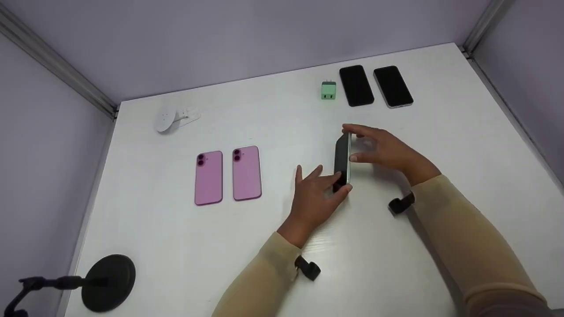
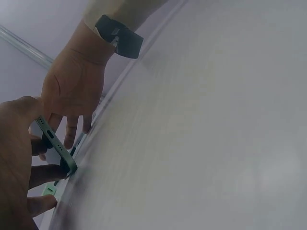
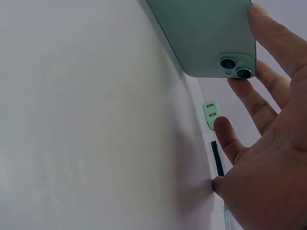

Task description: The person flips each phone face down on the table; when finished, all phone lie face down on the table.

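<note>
A pale green phone (image 1: 342, 156) stands tipped up on its long side between both hands, its black screen turned to the left. My left hand (image 1: 313, 200) pinches the near end with thumb and fingers; in the left wrist view, the charging port edge (image 2: 56, 143) shows there. At the far end, my right hand (image 1: 387, 152) grips the phone, its thumb on the green side. Two camera lenses (image 3: 235, 67) show on the phone's back in the right wrist view, close to the right fingers.
Two pink phones (image 1: 209, 178) lie back side up, left of the hands. Behind are a green charging plug (image 1: 328, 90) and two black-screened phones (image 1: 356, 86). A white disc (image 1: 165, 121) with a cable sits back left; a black round stand base (image 1: 110, 281) is front left.
</note>
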Demonstrator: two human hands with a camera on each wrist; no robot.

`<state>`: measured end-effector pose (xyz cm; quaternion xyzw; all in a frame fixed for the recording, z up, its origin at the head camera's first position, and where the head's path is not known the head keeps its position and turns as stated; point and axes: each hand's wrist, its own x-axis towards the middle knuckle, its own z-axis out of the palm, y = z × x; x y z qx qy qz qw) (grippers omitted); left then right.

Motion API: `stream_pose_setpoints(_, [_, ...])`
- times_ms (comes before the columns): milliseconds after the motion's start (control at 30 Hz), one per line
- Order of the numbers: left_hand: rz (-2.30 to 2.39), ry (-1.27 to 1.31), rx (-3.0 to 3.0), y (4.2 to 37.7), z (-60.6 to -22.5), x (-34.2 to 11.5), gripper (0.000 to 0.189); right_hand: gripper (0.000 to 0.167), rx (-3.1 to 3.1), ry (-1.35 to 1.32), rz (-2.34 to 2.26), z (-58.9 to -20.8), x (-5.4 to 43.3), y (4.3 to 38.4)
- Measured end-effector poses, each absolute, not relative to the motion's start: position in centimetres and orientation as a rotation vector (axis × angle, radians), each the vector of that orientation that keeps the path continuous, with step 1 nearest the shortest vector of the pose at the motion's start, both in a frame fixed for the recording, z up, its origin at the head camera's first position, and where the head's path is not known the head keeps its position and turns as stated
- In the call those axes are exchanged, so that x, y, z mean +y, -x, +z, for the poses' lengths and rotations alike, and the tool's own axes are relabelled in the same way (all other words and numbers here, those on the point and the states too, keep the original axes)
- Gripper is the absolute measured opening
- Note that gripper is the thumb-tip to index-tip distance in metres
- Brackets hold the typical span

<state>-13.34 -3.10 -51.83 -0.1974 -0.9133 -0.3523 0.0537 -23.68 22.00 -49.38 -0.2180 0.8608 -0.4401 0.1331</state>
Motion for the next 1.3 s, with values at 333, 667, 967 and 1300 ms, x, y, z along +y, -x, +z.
stream_pose_setpoints(333, [-1.184,0.56,-2.713,13.2,-51.8,-4.0,0.042,0.13,2.493,0.616,-1.174,-49.7,20.3,24.1])
stream_pose_setpoints(667, [-1.324,0.476,-2.693,12.9,-51.7,-5.0,0.036,0.112,2.669,0.519,-1.035,-50.3,18.8,23.9])
stream_pose_setpoints(967, [-1.267,0.497,-2.732,12.6,-51.8,-6.4,0.042,0.078,2.737,0.522,-1.039,-51.1,18.2,23.9])
stream_pose_setpoints(1300, [-1.164,0.432,-2.793,12.7,-51.6,-7.4,0.054,0.083,2.724,0.537,-1.083,-51.0,17.5,24.2])
